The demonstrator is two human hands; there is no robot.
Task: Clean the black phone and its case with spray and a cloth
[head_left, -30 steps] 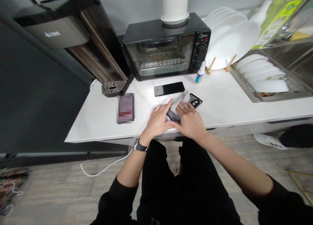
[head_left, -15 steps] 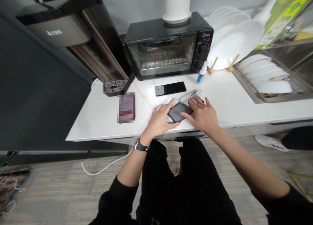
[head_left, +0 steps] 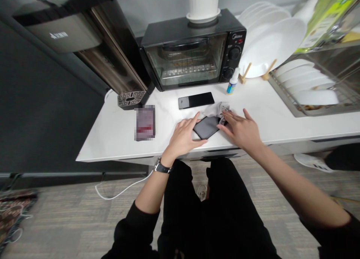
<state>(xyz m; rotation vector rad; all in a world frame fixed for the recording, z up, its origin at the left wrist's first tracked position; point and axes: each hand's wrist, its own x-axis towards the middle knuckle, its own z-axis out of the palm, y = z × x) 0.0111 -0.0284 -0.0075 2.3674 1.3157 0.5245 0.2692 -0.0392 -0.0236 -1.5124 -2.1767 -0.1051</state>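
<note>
On the white counter lies a dark flat phone-like device (head_left: 206,127) with a grey, matt-looking face. My left hand (head_left: 185,135) grips its left end, thumb along the near edge and fingers at the far edge. A thin pale grey cloth (head_left: 216,109) is bunched at the device's far right side. My right hand (head_left: 240,130) presses on this cloth with its fingertips, the thumb near the device's right corner. Behind them rests a black phone (head_left: 196,101), and a small white spray bottle (head_left: 233,81) with a blue label stands upright farther right.
A black toaster oven (head_left: 194,53) stands at the back, a white pot (head_left: 203,4) on top. To the left are a water dispenser (head_left: 112,56) and a blurred-out dark item (head_left: 145,123). Plates (head_left: 274,45) and a dish rack (head_left: 309,86) occupy the right.
My right hand has slid to the right off the device's face, dragging the cloth, which is now more bunched. My left hand stays at the device's left end.
</note>
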